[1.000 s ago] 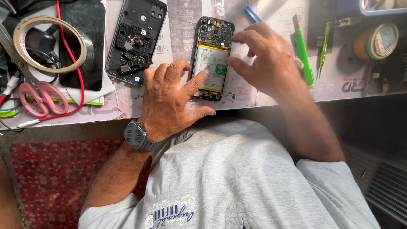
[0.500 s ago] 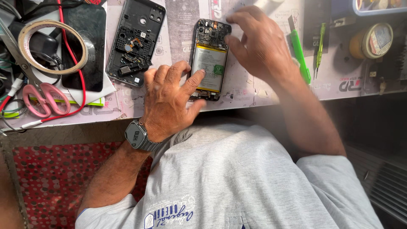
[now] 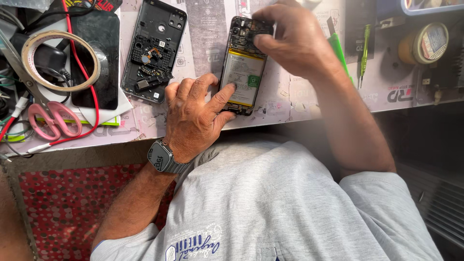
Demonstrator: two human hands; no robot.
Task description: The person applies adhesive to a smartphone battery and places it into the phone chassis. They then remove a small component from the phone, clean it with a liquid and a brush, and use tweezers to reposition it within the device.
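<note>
An opened phone (image 3: 243,72) with its white battery showing lies on the work mat (image 3: 208,29). My left hand (image 3: 193,118) rests flat on the mat, its thumb and forefinger pressing the phone's lower left edge. My right hand (image 3: 292,41) hovers over the phone's top end, fingers pinched together at the circuit area; whether they hold a small part is hidden. The phone's removed black back cover (image 3: 153,48) lies to the left, inside up.
A tape ring (image 3: 60,60), pink scissors (image 3: 53,121) and red cable (image 3: 79,72) crowd the left. Green tools (image 3: 338,48) lie right of the phone, beside a green screwdriver (image 3: 363,53) and a round tin (image 3: 427,43). The table's front edge runs just below my left hand.
My right hand has moved up from beside the phone to its top end and closed its fingers there. My left hand has stayed pressed on the lower edge.
</note>
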